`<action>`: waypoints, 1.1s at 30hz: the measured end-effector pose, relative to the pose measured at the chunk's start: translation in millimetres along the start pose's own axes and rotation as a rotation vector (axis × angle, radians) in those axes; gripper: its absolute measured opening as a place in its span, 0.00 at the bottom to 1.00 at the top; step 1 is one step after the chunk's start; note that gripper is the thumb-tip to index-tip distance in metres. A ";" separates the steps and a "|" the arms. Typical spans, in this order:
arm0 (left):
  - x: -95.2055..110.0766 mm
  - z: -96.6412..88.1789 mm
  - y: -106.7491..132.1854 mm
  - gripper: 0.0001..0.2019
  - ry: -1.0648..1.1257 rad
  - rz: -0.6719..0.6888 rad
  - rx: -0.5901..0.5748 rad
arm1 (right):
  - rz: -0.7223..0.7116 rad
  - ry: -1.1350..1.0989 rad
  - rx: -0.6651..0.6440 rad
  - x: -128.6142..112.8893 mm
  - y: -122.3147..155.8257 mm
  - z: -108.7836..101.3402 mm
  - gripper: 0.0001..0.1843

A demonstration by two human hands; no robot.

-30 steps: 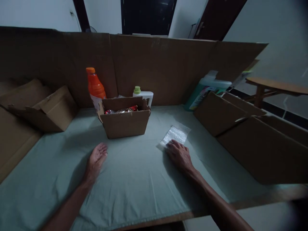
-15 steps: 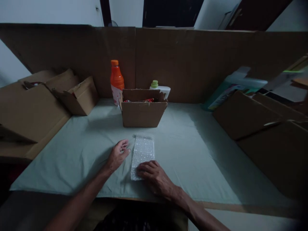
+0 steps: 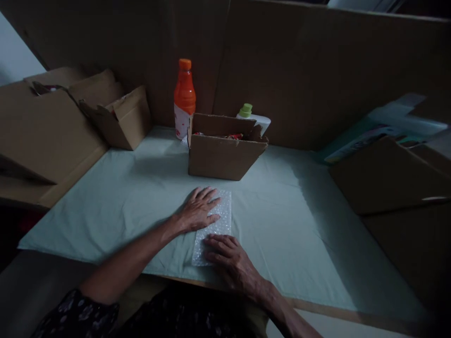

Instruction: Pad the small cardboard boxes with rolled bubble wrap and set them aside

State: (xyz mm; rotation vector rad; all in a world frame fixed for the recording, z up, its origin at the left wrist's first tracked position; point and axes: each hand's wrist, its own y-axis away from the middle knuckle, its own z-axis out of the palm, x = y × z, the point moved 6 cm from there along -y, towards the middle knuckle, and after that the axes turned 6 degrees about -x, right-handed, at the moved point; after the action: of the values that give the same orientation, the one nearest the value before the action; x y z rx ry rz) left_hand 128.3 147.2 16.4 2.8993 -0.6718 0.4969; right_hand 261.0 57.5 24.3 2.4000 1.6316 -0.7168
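A flat, clear bubble wrap sheet lies lengthwise on the pale green cloth, near the front edge of the table. My left hand rests on its upper left part, fingers spread and pointing away from me. Lower down, my right hand lies over the near right part, its fingers stretched across the wrap. Neither hand is closed around anything. Both palms cover portions of the wrap, and I cannot tell whether anything is inside it.
Just beyond stands an open cardboard box with red items inside. Behind it are an orange bottle and a white bottle with a green cap. Cardboard boxes line the left; a teal jug leans at the right.
My left hand has moved right and come down onto the bubble wrap, its fingers now spread. The right hand stays near the same spot. The camera view has tilted downward.
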 end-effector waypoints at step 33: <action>-12.7 -0.3 5.8 0.31 -0.029 -0.012 -0.037 | 0.255 0.116 0.169 -32.6 37.9 12.8 0.24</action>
State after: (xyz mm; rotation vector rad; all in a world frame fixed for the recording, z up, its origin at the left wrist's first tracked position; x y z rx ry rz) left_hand 114.8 147.2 12.6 2.8791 -0.6600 0.4371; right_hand 282.0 10.3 23.0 2.7504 1.3128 -0.7062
